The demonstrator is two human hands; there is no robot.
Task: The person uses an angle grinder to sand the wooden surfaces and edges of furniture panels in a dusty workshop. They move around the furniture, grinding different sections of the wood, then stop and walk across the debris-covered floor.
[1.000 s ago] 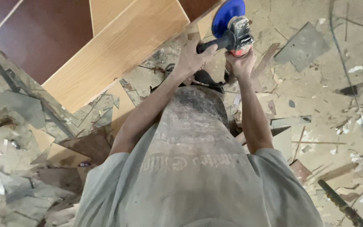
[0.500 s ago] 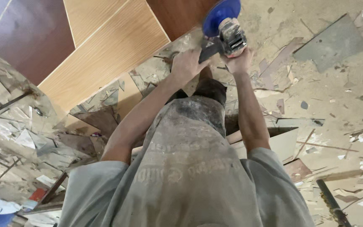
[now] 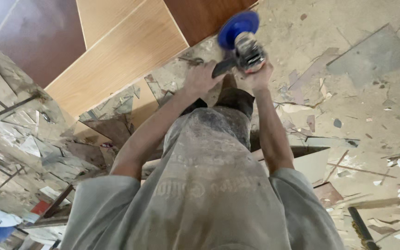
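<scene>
I have both hands out ahead of my chest on an angle grinder point(image 3: 242, 46). My left hand point(image 3: 201, 78) is closed round its dark side handle; my right hand point(image 3: 257, 76) is wrapped under the silver body. The grinder's blue disc guard point(image 3: 237, 27) sits just beside the edge of a dark brown panel point(image 3: 200, 16), with a light wood panel point(image 3: 116, 60) to its left. Tile scraps point(image 3: 366, 60) litter the dusty floor point(image 3: 302, 28).
</scene>
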